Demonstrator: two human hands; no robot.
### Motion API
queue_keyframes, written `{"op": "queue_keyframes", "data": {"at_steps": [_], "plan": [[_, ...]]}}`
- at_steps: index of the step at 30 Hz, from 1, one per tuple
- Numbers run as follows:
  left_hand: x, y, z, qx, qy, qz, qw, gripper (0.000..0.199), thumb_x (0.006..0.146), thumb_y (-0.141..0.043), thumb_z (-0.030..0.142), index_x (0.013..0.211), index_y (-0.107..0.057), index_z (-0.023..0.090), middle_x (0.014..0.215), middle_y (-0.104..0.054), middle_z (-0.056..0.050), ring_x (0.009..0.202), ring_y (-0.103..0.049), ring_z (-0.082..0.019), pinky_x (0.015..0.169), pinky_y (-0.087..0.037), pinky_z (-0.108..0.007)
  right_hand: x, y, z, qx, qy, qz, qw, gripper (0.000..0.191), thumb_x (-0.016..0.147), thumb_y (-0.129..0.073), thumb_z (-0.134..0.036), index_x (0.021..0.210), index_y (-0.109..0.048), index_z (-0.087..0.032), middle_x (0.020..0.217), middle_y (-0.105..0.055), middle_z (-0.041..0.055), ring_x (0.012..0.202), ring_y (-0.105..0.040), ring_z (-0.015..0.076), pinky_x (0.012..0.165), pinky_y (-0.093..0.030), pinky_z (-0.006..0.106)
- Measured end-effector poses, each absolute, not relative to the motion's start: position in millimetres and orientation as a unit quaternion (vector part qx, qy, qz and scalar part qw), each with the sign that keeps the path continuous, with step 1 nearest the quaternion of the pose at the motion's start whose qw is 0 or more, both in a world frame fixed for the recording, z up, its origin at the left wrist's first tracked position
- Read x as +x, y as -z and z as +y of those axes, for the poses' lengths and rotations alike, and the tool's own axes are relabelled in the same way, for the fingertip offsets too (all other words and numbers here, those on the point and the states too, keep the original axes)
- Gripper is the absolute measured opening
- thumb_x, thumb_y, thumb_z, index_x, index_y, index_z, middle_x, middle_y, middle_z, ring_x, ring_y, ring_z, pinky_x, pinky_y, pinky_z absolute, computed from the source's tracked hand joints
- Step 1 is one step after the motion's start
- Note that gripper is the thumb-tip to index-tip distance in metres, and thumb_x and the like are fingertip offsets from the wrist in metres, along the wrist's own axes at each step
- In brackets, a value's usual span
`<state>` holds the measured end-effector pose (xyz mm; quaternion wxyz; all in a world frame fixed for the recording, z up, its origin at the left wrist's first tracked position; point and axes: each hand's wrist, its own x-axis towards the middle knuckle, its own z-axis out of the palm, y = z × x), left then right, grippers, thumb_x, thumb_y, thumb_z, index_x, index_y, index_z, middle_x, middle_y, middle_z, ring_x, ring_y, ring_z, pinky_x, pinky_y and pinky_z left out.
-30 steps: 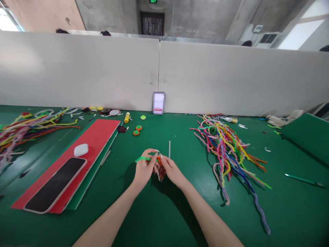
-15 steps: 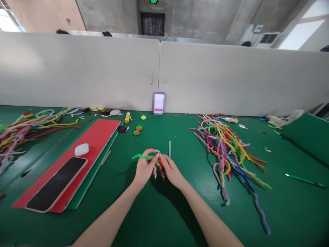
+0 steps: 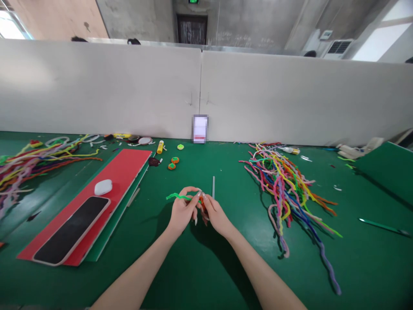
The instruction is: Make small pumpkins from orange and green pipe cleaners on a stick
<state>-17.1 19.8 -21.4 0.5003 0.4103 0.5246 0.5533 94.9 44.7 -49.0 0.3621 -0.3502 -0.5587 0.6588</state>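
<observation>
My left hand pinches a fuzzy green pipe cleaner, whose free end sticks out to the left. Its other end runs in between my fingertips. My right hand is closed on a small orange fuzzy piece, mostly covered by the fingers. Both sets of fingertips meet over the middle of the table, so how green and orange join is hidden. Just beyond my right hand lies a thin grey strip. Two small orange-and-green rounds sit farther off to the left.
Red and green boards lie at left, carrying a phone and a white earbud case. Heaps of pipe cleaners spread at right and far left. A yellow glue stick stands before the white partition. A green pen-like tool lies right.
My hands stay almost in place, both still gripping the green and orange pieces, with only a slight fingertip shift. The whole view has moved very slightly.
</observation>
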Motion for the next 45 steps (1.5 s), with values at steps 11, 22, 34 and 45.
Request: {"op": "queue_keyframes", "data": {"at_steps": [11,22,34,45], "plan": [[-16.5,19.6,19.3,0.414,-0.546,0.536,0.493,0.032,0.071,-0.058,0.039,0.092,-0.047,0.017,0.052,-0.056,0.006,0.028,-0.043,-0.005,0.03,-0.031,-0.015,94.7,48.5,45.8,-0.355,-0.668,-0.545,0.362,0.04,0.08,-0.038,-0.057,0.071,-0.042,-0.019,0.045,-0.034,-0.0085,0.033,-0.03,0.005,0.032,-0.032,0.018],[-20.1,19.8,21.7,0.404,-0.546,0.54,0.496,0.032,0.072,-0.058,0.04,0.091,-0.048,0.016,0.051,-0.056,0.004,0.029,-0.043,-0.006,0.029,-0.031,-0.015,96.0,45.5,49.9,-0.353,-0.747,-0.448,0.341,0.051,0.072,-0.042,-0.066,0.072,-0.05,-0.016,0.05,-0.042,-0.0044,0.04,-0.036,0.0058,0.039,-0.031,0.019],[-22.1,20.2,21.7,0.396,-0.557,0.526,0.507,0.032,0.072,-0.058,0.039,0.093,-0.048,0.016,0.053,-0.055,0.005,0.03,-0.044,-0.005,0.03,-0.031,-0.015,99.1,34.4,43.8,-0.243,-0.814,-0.402,0.342,0.031,0.076,-0.053,-0.048,0.078,-0.046,-0.018,0.06,-0.034,-0.0063,0.043,-0.03,0.0046,0.039,-0.035,0.018],[-23.7,14.9,22.0,0.365,-0.577,0.501,0.532,0.039,0.071,-0.061,0.038,0.101,-0.05,0.017,0.052,-0.054,0.005,0.031,-0.039,-0.004,0.03,-0.031,-0.015,97.4,37.7,44.5,-0.251,-0.782,-0.455,0.344,0.037,0.078,-0.046,-0.055,0.08,-0.046,-0.018,0.058,-0.034,-0.0064,0.043,-0.032,0.0051,0.041,-0.036,0.019]]}}
